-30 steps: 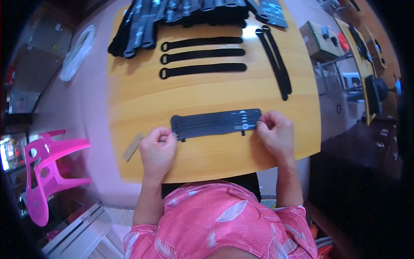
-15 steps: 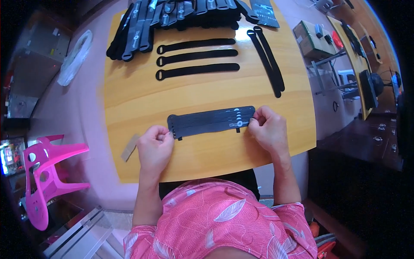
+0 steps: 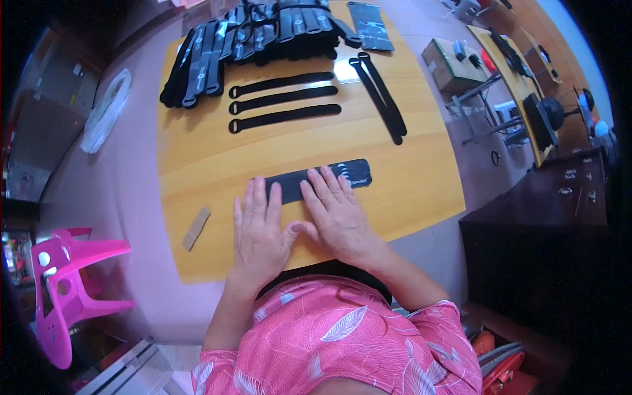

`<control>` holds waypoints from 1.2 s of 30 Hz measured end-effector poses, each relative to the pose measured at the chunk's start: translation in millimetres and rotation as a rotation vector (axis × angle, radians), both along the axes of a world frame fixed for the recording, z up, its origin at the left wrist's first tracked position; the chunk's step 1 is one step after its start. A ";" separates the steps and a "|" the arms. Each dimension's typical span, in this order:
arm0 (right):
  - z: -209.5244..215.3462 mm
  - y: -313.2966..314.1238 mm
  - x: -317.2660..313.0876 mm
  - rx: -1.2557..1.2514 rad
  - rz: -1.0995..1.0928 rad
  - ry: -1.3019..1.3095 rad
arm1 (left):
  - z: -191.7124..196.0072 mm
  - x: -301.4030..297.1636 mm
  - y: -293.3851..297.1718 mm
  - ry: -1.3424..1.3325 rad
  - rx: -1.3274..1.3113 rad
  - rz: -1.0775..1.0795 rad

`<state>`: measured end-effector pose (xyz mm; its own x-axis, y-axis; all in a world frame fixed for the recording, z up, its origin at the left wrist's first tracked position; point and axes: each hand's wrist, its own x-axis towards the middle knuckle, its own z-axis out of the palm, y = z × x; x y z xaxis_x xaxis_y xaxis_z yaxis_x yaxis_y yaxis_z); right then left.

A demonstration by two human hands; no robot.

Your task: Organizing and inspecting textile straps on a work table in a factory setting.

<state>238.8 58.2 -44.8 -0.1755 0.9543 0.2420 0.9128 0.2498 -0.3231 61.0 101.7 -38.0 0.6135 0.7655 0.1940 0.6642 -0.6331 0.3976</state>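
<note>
On the wooden table right in front of me lies a flat, dark pack of straps (image 3: 291, 186) with white print near its right end. My left hand (image 3: 259, 230) presses on its left part, fingers stretched out flat. My right hand (image 3: 339, 220) rests the same way over its middle and right part, fingers extended. The thumbs come close together below the pack. Both hands hide much of its surface and its left end. Farther off, three black looped straps (image 3: 286, 120) lie in parallel rows, and two more black straps (image 3: 378, 99) lie slanted to their right.
A large heap of dark packed straps (image 3: 283, 46) covers the table's far left. A flat dark packet (image 3: 372, 26) lies at the far edge. Left of my hands is a small brown strip (image 3: 196, 229). A pink stool (image 3: 79, 263) stands left of the table.
My hands have let go of the pack's two ends and moved inward, now lying flat on top of it. The view has shifted slightly.
</note>
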 end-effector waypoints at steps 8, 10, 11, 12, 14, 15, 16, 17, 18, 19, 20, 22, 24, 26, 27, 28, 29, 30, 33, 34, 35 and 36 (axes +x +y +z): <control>-5.7 -28.4 51.4 -0.187 -0.180 -0.103 | -8.9 -6.3 -2.9 0.275 -0.062 0.036; -0.2 -23.9 61.8 -0.077 -0.181 -0.067 | -11.0 -7.1 -1.7 0.253 -0.043 0.028; 2.5 -20.4 70.6 -0.062 -0.189 0.030 | -11.9 -8.3 -1.0 0.238 -0.032 0.023; 5.5 -14.8 78.8 -0.046 -0.193 0.127 | -11.7 -10.1 -0.7 0.234 -0.022 0.027; 11.6 8.0 95.8 0.099 -0.259 0.182 | -12.5 -13.4 -1.1 0.115 -0.030 0.011; 15.1 22.2 104.9 0.234 -0.325 0.239 | -14.2 -15.5 -1.4 0.115 -0.023 0.019; 18.7 36.3 114.6 0.259 -0.326 0.206 | -16.9 -17.7 -1.5 -0.020 -0.014 0.047; 23.9 51.5 125.6 0.287 -0.330 0.172 | -18.2 -19.4 -1.0 -0.156 -0.002 0.072; 24.4 68.7 138.6 0.208 -0.388 0.117 | -19.7 -21.5 -1.2 -0.157 0.008 0.075; 22.7 85.3 151.9 0.129 -0.452 0.056 | -22.3 -21.8 -1.2 -0.204 -0.001 0.083; 20.7 103.2 161.6 0.136 -0.452 0.056 | -24.1 -22.2 -1.5 -0.248 -0.012 0.094; 16.8 131.1 176.4 -0.125 -0.642 -0.001 | -23.8 -21.2 -1.9 -0.256 -0.016 0.102; 6.7 144.8 185.9 -0.140 -0.668 -0.002 | -23.7 -20.9 -1.7 -0.263 -0.019 0.116; 6.9 153.1 185.1 -0.161 -0.684 -0.002 | -25.7 -22.3 -2.0 -0.242 -0.014 0.124; 8.0 155.3 185.6 -0.215 -0.718 -0.068 | -25.5 -21.9 -1.2 -0.242 -0.013 0.127; 9.0 156.0 184.9 -0.271 -0.753 -0.134 | -24.7 -21.9 -1.5 -0.235 -0.017 0.128; 5.6 157.4 188.1 -0.274 -0.751 -0.135 | -24.3 -21.9 -1.7 -0.228 -0.021 0.128; -0.2 159.0 194.3 -0.270 -0.779 -0.119 | -24.6 -21.8 -1.4 -0.227 -0.025 0.128; -6.8 154.3 202.9 -0.187 -0.794 -0.143 | -25.2 -19.7 -0.7 -0.234 -0.007 0.122; -8.2 151.1 204.6 -0.104 -0.779 -0.179 | -24.6 -19.9 -0.6 -0.243 -0.010 0.128; -11.5 147.9 207.9 -0.106 -0.783 -0.181 | -24.2 -19.7 -0.7 -0.252 -0.014 0.133; -16.1 144.7 212.1 0.002 -0.743 -0.172 | -24.8 -19.2 -1.8 -0.253 -0.016 0.129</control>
<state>450.8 202.9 -60.9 0.4772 0.8360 0.2708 0.8787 -0.4492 -0.1616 41.8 99.9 -62.7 0.4443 0.8384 0.3157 0.6171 -0.5419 0.5705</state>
